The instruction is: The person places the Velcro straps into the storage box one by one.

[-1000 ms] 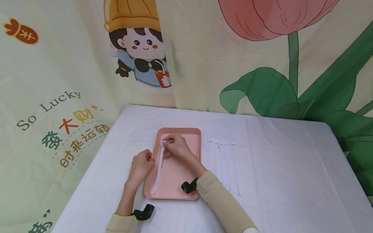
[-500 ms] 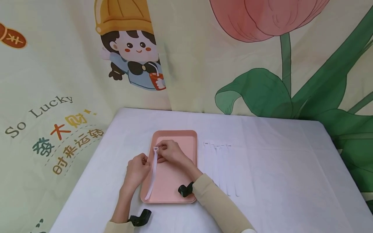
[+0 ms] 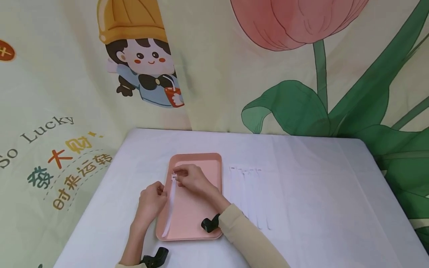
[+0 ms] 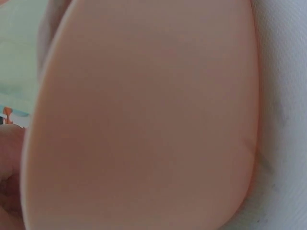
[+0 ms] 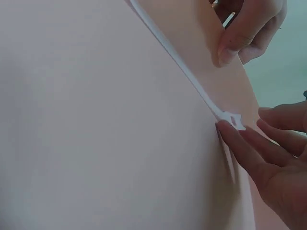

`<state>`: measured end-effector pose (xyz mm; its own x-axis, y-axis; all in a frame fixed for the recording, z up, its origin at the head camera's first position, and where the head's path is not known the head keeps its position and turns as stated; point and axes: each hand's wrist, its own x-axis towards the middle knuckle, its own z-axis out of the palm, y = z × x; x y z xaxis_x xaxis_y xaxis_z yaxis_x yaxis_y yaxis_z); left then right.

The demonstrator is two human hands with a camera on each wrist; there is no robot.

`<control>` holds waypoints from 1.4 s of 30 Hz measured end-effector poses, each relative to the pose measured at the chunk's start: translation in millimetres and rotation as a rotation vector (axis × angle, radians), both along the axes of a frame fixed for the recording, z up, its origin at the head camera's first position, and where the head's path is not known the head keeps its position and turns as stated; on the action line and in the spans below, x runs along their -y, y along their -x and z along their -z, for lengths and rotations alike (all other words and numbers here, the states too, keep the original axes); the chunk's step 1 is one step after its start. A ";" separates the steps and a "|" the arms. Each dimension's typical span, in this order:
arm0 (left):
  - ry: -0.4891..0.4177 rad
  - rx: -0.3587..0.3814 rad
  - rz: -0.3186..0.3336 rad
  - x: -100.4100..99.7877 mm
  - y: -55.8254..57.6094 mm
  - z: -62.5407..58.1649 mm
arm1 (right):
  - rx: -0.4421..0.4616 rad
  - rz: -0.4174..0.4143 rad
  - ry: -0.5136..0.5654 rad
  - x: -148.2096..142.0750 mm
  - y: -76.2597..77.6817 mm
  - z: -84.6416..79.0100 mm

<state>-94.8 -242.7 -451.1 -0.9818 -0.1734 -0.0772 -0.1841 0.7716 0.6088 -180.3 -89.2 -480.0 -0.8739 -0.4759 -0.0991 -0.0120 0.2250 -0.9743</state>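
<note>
A white strap-style cable tie (image 3: 171, 204) with a slotted head lies lengthwise along the left side of the pink tray (image 3: 194, 236). My right hand (image 3: 192, 179) reaches over the tray's far left part. In the right wrist view, its fairly straight fingertips (image 5: 226, 128) touch the tie's head, while the other fingertips stand a little apart from it. My left hand (image 3: 152, 199) grips the tray's left rim, thumb on the inside and fingers curled outside. The left wrist view is mostly filled by the tray wall (image 4: 144, 115).
Several more white ties (image 3: 249, 197) lie side by side on the white tabletop (image 3: 318, 193), just right of the tray. A printed cloth (image 3: 214, 74) hangs behind the table. Black wrist cameras (image 3: 210, 224) sit low over the tray and near its front edge.
The head view has shifted, so the whole scene slides left and slightly down. My right fingertips stay by the tie's head; the left hand keeps its hold on the rim.
</note>
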 end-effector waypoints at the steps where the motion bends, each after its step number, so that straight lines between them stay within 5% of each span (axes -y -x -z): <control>1: -0.006 0.001 0.004 0.0 -0.2 0.5 | -0.017 0.011 -0.017 -1.4 0.0 -0.2; 6: -0.014 0.034 0.001 0.6 -1.9 2.9 | -0.023 0.044 -0.050 -11.5 1.0 -6.9; 12: -0.001 0.020 0.001 -0.4 -0.3 0.5 | 0.002 0.076 0.043 -35.6 1.8 -28.4; 21: 0.010 0.023 0.022 3.1 -2.1 1.2 | -0.012 0.139 0.134 -81.7 0.7 -38.7; 42: 0.014 0.047 0.019 1.1 4.7 -1.9 | -0.049 0.376 0.036 -179.1 8.5 -32.4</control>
